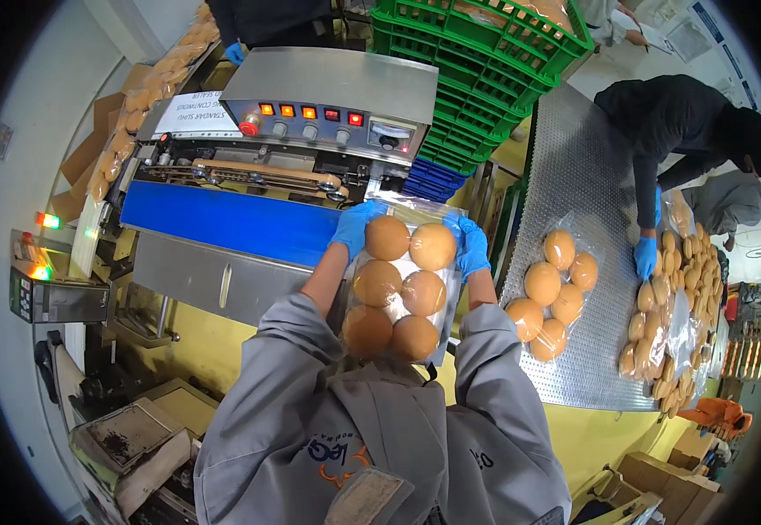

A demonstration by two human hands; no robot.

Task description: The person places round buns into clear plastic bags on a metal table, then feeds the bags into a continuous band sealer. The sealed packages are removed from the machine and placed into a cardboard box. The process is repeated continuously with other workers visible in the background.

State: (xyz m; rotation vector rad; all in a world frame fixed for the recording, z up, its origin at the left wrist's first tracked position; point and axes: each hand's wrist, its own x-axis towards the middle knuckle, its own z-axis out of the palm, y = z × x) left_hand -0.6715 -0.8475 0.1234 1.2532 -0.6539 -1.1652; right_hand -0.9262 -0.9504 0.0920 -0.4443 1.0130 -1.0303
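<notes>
A clear plastic bag of round brown buns (377, 283) is in front of me, the buns lying in two columns. My left hand (356, 227), in a blue glove, grips the bag's upper left corner. The upper right corner is in my right hand (469, 246), also blue-gloved. Parts of the fingers on both hands are hidden by the plastic. Just left of the bag runs the blue conveyor belt (231, 217) of a bag sealing machine (328, 87), whose panel has lit buttons and knobs. The bag's top edge lies by the machine's right end.
Another bag of buns (542, 284) lies on a dimpled metal table (564, 157) at right. Many more buns (691, 297) are piled there beside a co-worker in dark clothes (673, 114). Green crates (476, 79) stand behind the machine. Bagged buns (148, 96) line the far left.
</notes>
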